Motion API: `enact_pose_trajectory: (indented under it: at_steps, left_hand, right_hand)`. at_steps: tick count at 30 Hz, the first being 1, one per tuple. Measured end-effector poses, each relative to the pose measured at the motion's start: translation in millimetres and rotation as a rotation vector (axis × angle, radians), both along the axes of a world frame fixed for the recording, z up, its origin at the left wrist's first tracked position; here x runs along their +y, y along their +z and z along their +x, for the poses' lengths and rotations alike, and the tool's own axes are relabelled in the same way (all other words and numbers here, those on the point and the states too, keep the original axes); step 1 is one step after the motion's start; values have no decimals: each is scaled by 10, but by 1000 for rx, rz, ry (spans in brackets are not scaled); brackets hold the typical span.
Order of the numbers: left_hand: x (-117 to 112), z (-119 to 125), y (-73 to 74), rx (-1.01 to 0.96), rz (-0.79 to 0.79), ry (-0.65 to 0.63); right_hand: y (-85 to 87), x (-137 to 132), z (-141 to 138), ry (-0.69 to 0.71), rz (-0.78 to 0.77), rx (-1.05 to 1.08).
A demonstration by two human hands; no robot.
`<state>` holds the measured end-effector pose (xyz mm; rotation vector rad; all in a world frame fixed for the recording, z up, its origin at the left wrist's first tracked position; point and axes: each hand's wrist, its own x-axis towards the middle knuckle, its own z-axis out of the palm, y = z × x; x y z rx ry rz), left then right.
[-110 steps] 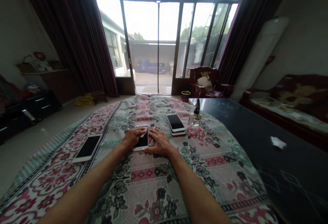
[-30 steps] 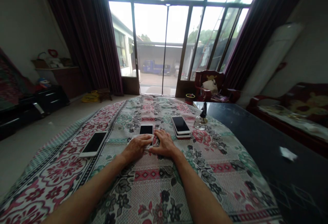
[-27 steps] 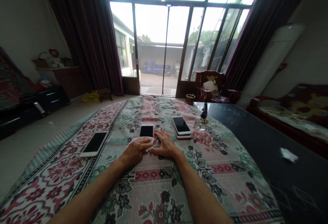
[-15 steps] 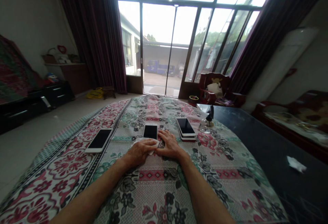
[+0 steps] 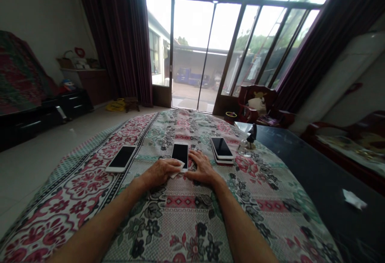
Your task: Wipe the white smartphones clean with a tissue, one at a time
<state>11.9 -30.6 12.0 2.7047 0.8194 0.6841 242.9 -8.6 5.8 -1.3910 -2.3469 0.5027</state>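
"Listed by size?"
"Tablecloth point(image 5: 183, 203); right hand point(image 5: 203, 167), spread, grasping nothing; left hand point(image 5: 162, 170), pinching; phone point(image 5: 181, 152), face up on tablecloth between hands; tissue point(image 5: 181, 167), in left hand's pinch."
"Step?"
"Wiping, apparently; next stroke calls for steadying phone."

Bright windows point(image 5: 192, 24); dark curtains point(image 5: 120, 38)

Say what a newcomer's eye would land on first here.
Probably the bright glass doors beyond the flowered tablecloth. Next, at the centre, the left hand holds a white tissue or cloth at a phone's near end, the right hand at its right edge. A second phone lies left, a phone-topped stack right.
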Motion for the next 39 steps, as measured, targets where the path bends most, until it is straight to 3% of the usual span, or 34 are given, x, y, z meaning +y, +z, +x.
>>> enact_pose_trajectory:
  at_steps: [5,8,13,22,25,31,39]
  left_hand:
    - [-2,127,-47,-21,41,-51]
    - [46,-26,-41,-40,-24,-25]
    - [109,-277,-38,-74,-76,130]
    - [3,164,-70,-60,48,-53]
    - [48,77,-90,-82,20,-46]
    - [127,-171,-108,-102,-16,103]
    - [-29,34,-47,-86,-61,-6]
  right_hand:
    - [1,3,-8,0,15,-8]
    - [21,-7,-14,-6,-5,-18]
    - [51,-21,-17,-5,-18,-30]
    - [0,9,-17,-12,23,-24]
    - [7,4,-19,-8,22,-24]
    - [14,3,-11,0,9,-36]
    - [-3,11,-10,-10,22,-36]
